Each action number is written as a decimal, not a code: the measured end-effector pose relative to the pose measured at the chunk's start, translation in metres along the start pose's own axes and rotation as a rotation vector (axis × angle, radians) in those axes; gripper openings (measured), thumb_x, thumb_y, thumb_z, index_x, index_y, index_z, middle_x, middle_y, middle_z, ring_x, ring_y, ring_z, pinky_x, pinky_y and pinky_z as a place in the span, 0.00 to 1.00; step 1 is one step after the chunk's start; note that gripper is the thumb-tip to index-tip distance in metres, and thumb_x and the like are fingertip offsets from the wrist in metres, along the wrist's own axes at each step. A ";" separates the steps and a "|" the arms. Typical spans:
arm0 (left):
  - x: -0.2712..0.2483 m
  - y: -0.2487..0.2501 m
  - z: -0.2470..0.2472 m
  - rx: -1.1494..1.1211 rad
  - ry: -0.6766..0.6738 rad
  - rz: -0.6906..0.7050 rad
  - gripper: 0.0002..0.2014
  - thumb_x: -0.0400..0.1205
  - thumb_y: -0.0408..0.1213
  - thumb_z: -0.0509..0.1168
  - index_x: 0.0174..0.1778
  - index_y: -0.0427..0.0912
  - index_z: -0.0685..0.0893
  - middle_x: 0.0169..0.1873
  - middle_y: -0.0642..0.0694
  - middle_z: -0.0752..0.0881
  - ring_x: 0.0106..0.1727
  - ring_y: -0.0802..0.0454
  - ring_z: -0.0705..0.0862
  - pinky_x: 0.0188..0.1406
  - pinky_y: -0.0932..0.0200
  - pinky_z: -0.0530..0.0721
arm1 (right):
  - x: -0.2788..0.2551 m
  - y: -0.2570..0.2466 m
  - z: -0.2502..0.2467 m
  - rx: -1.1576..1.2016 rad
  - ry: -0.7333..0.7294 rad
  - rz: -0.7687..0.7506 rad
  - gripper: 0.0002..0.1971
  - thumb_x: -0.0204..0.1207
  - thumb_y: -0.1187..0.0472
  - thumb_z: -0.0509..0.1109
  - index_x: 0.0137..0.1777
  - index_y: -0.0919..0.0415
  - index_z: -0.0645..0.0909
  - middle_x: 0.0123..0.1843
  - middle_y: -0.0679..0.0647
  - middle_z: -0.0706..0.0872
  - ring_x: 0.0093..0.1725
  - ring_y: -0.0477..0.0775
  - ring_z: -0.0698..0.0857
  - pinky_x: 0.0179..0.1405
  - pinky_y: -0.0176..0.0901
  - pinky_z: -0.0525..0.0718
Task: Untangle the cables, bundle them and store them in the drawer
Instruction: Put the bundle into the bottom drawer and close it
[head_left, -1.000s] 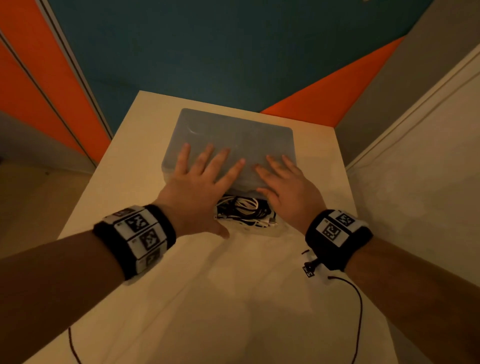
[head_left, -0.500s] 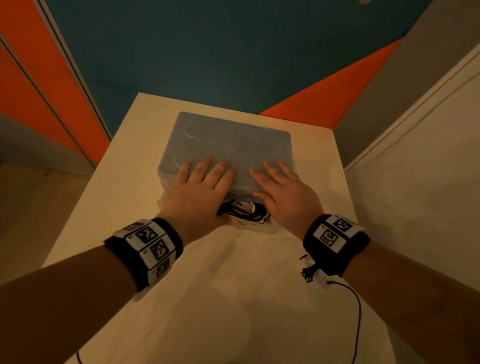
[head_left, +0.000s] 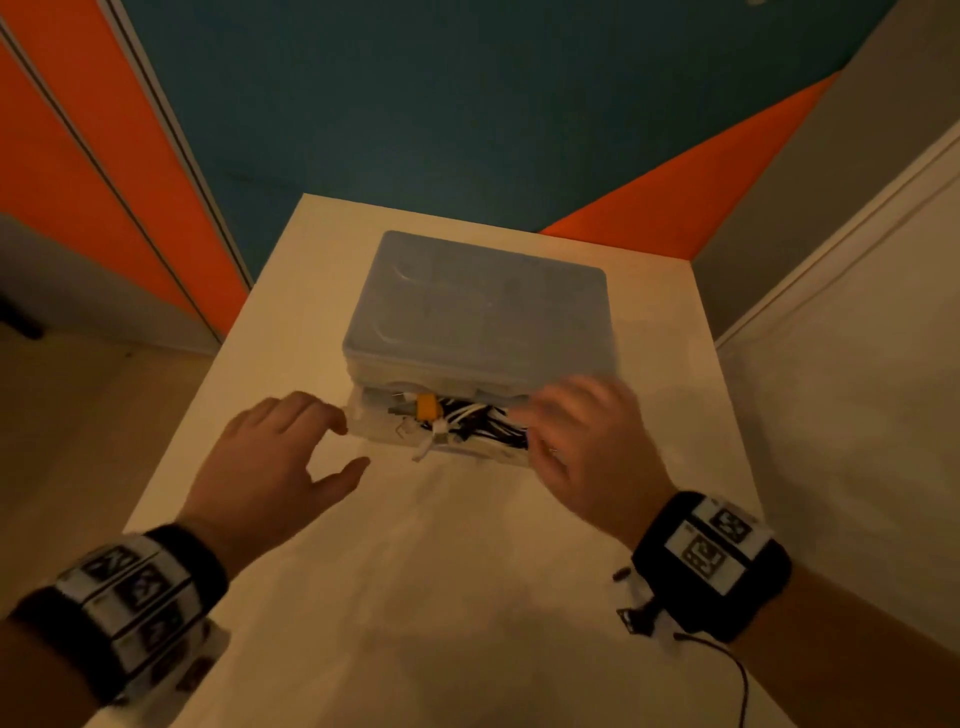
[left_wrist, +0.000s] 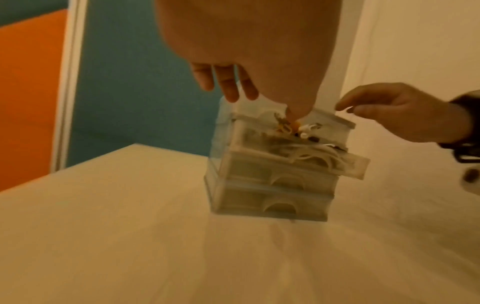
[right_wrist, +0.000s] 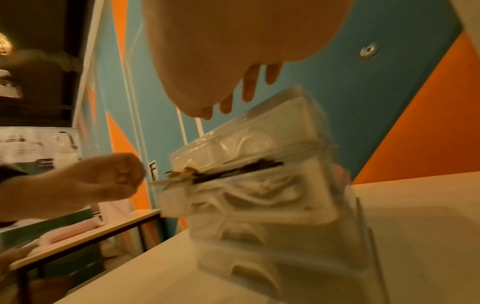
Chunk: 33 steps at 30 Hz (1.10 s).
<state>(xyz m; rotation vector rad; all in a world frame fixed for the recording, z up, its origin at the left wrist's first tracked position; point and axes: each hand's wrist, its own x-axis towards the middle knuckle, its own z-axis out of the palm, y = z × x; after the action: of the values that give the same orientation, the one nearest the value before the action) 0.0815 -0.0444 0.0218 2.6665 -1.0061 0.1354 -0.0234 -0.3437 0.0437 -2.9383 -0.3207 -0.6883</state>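
Observation:
A translucent drawer unit (head_left: 483, 306) stands on the white table (head_left: 415, 597). Its top drawer (head_left: 384, 431) is pulled out a little, slightly askew in the left wrist view (left_wrist: 358, 166). A tangle of black and white cables (head_left: 467, 421) with a yellow plug (head_left: 427, 405) fills it. My left hand (head_left: 280, 457) hovers at the drawer's left front corner, fingers loosely curled, holding nothing. My right hand (head_left: 587, 441), blurred, is over the drawer's right end with relaxed fingers, also seen in the left wrist view (left_wrist: 397, 115).
The unit has two more drawers (left_wrist: 275, 205) below, both closed. A thin black cord (head_left: 737, 680) trails from my right wrist band across the table. A pale wall (head_left: 857, 389) runs close along the right. Another table (right_wrist: 91, 232) stands off to the left.
Both hands have come off the top of the unit and drawn back toward me. The left now sits by the drawer's left corner, the right over its right end.

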 end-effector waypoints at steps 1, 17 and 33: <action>-0.001 -0.004 0.005 -0.003 -0.021 -0.021 0.22 0.75 0.62 0.60 0.53 0.48 0.81 0.49 0.48 0.84 0.44 0.42 0.83 0.45 0.46 0.82 | 0.000 -0.009 0.005 0.022 -0.036 -0.053 0.11 0.76 0.56 0.68 0.56 0.49 0.86 0.52 0.48 0.86 0.54 0.56 0.82 0.55 0.51 0.72; 0.026 -0.011 0.031 -0.119 0.015 0.120 0.08 0.72 0.33 0.79 0.45 0.45 0.92 0.41 0.50 0.91 0.39 0.41 0.87 0.39 0.53 0.88 | 0.055 -0.066 0.059 0.036 -0.233 0.045 0.02 0.78 0.56 0.71 0.45 0.47 0.84 0.33 0.47 0.82 0.30 0.53 0.83 0.22 0.41 0.72; 0.017 -0.011 0.027 -0.241 -0.020 0.050 0.07 0.77 0.36 0.75 0.50 0.47 0.91 0.45 0.50 0.90 0.39 0.44 0.89 0.34 0.55 0.85 | 0.060 -0.064 0.064 0.168 -0.293 0.111 0.06 0.85 0.50 0.59 0.54 0.50 0.72 0.35 0.50 0.85 0.30 0.57 0.84 0.23 0.47 0.80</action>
<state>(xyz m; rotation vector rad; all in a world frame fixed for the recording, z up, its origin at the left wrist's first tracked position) 0.1007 -0.0552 -0.0032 2.4306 -1.0248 -0.0033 0.0411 -0.2609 0.0173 -2.8638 -0.2240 -0.2039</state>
